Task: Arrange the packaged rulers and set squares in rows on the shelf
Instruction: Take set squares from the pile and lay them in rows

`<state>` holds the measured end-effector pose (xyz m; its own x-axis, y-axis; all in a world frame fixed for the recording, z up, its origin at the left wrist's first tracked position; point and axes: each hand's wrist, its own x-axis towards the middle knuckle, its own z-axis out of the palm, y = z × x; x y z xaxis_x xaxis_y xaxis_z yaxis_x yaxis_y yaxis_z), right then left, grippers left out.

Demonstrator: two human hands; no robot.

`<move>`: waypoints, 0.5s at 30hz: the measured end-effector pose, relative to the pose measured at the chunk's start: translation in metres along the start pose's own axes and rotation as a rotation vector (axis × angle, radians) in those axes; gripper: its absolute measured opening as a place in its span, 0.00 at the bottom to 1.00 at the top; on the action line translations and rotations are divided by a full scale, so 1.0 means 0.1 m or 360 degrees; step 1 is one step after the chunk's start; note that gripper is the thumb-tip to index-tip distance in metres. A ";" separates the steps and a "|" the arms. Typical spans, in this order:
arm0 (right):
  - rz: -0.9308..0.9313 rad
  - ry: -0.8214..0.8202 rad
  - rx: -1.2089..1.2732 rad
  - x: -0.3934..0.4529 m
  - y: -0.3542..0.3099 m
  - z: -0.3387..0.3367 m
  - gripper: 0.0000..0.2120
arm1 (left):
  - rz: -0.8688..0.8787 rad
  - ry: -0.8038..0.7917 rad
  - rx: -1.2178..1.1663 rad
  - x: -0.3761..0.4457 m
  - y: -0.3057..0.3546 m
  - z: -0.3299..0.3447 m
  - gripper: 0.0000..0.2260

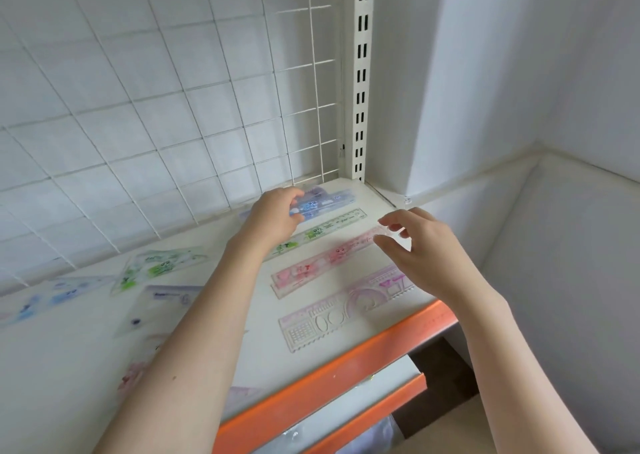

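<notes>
Our left hand (pixel 277 214) grips the blue ruler (pixel 317 204); right hand (pixel 415 245) pinches the pink ruler (pixel 332 258); we should keep rows parallel.

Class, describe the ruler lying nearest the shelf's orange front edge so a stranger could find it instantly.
Start at the shelf's orange edge, near the right corner. The purple stencil ruler lies just behind it. Unlike the pink ruler beside it, it has cut-out ovals, an arch and a grid.

I saw the left hand (pixel 273 216) gripping a blue ruler (pixel 320 202) near the shelf's (pixel 374 194) back corner. The right hand (pixel 420 245) pinched the pink ruler's (pixel 325 258) end.
</notes>
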<state>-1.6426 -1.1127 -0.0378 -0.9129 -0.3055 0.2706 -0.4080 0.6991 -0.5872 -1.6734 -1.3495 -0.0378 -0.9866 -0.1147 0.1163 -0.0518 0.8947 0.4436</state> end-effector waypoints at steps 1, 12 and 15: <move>-0.0010 -0.0011 0.0012 0.02 -0.01 0.02 0.14 | -0.0013 -0.0006 0.0049 -0.01 -0.02 -0.01 0.19; -0.0293 -0.0124 0.0068 0.17 -0.58 0.44 0.13 | -0.0076 0.0243 0.0592 -0.73 -0.22 -0.39 0.16; -0.0408 -0.0217 0.0057 0.14 -0.92 0.65 0.14 | -0.0154 0.0265 0.0569 -1.12 -0.42 -0.51 0.17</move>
<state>-1.6184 -1.2234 -0.0293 -0.7720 -0.5551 0.3097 -0.6232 0.5653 -0.5404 -1.5526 -1.3962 -0.0236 -0.9375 -0.2476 0.2446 -0.2225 0.9668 0.1261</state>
